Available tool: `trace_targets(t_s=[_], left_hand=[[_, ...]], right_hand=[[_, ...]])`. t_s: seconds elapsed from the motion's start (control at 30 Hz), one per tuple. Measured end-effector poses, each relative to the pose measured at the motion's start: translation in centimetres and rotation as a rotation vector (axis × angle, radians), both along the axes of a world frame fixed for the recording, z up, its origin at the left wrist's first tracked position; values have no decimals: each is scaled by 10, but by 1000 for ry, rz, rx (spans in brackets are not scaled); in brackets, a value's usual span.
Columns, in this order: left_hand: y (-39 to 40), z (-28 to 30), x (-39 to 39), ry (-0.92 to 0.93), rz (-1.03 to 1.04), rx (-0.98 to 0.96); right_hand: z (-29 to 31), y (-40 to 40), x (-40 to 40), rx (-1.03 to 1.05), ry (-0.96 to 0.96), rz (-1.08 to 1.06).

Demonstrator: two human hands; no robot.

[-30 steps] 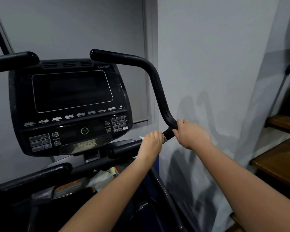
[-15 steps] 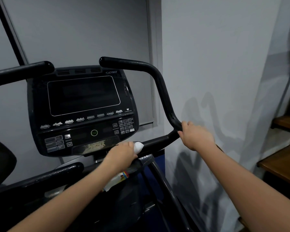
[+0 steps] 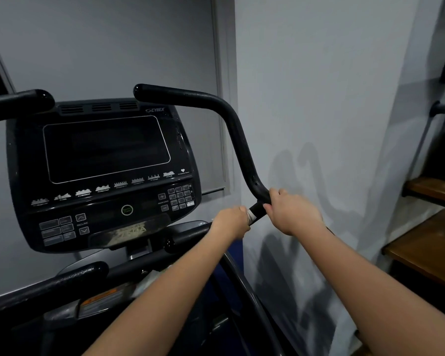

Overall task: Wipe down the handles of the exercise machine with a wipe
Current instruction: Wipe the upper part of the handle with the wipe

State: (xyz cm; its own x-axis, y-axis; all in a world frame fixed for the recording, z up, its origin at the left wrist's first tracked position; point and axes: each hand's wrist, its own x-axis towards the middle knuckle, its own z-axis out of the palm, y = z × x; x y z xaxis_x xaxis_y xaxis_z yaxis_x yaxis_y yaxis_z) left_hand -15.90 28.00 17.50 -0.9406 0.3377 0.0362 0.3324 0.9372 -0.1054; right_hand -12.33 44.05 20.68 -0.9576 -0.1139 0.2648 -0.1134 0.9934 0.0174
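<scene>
The black right handle (image 3: 238, 140) of the exercise machine curves up from a lower bar to a rounded end above the console. My right hand (image 3: 292, 210) grips this handle at its lower bend. Just left of it, my left hand (image 3: 230, 222) wraps a white wipe (image 3: 251, 215) around the same bar; only a small edge of the wipe shows past my fingers. The two hands are a short gap apart. The left handle (image 3: 18, 102) sticks out at the upper left, untouched.
The black console (image 3: 106, 173) with dark screen and keypad faces me. A lower black grip bar (image 3: 75, 276) runs across the bottom left. A grey wall (image 3: 319, 98) stands close on the right, with wooden steps (image 3: 427, 245) beyond it.
My left hand slid left along the bar with the wipe, then back right, ending close beside my right hand again. My right hand has kept its grip at the bend.
</scene>
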Motion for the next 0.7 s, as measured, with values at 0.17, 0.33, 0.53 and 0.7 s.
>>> trace_targets(t_s=[0.17,0.33,0.53,0.7], left_hand=[[-35,27,-2,-414,84,265],[-94,37,35,-460,156,314],[-126,1,88,223,88,-76],[-100,-46,72,554,92,-275]], right_hand=[[3,0,1,-18,-28,3],[4,0,5,-33,-30,-6],[3,-3,10,1,-2,-19],[2,-4,9,11,7,-36]])
